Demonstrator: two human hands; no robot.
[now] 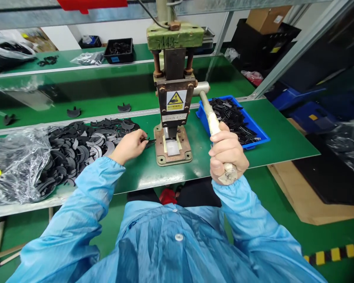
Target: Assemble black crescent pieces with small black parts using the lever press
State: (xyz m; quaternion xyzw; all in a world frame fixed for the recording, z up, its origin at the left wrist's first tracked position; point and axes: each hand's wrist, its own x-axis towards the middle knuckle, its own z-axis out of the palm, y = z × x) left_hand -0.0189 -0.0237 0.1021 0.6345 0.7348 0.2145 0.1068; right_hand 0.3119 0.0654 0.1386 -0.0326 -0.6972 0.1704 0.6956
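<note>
In the middle of the bench stands a green hand press [175,37] with a warning label on its front. My right hand [227,151] is wrapped round the taped grip of its lever [208,108], to the right of the press. My left hand [131,144] pinches a small black plastic part [149,142] at the left edge of the press base [174,157]; the fingers hide some of it. Left of that hand lies a heap of curved black plastic parts [73,153], spilling from a clear plastic bag [17,161].
A blue tray [258,131] of narrow black parts stands right of the press, close behind the lever. Loose curved parts [73,112] lie on the green surface behind the heap. Farther back is a black bin [119,51]. A metal post [295,51] slants at the right.
</note>
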